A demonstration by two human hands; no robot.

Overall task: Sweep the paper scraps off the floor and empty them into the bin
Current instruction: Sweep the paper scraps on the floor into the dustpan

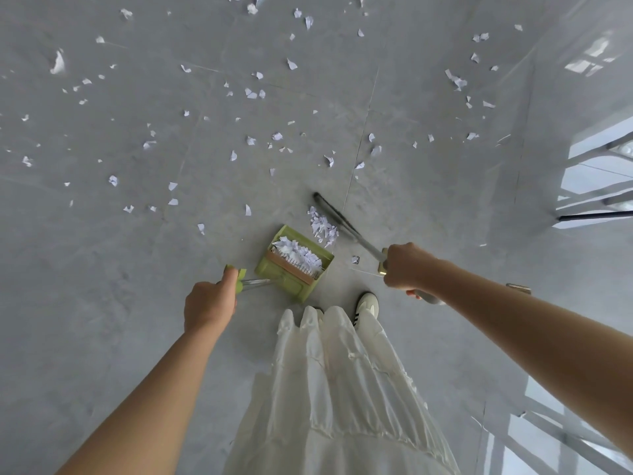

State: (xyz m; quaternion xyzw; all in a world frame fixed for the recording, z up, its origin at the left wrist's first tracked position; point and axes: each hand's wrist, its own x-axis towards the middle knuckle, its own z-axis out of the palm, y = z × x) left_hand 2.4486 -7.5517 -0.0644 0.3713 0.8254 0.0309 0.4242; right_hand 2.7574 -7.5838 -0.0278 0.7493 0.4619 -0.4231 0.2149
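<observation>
My left hand (209,301) grips the handle of a green dustpan (291,281) that stands on the grey floor in front of my feet. White paper scraps (298,253) lie inside the pan. My right hand (407,267) grips the metal handle of a broom (346,226). The broom head (327,207) rests on the floor just beyond the pan. A small heap of scraps (322,226) lies between the broom head and the pan's mouth. Many more scraps (251,94) are scattered over the floor farther ahead. No bin is in view.
My white skirt (339,389) and a white shoe (368,303) are right behind the dustpan. Metal frame legs (596,207) stand at the right edge. One lone scrap (355,259) lies near the broom handle.
</observation>
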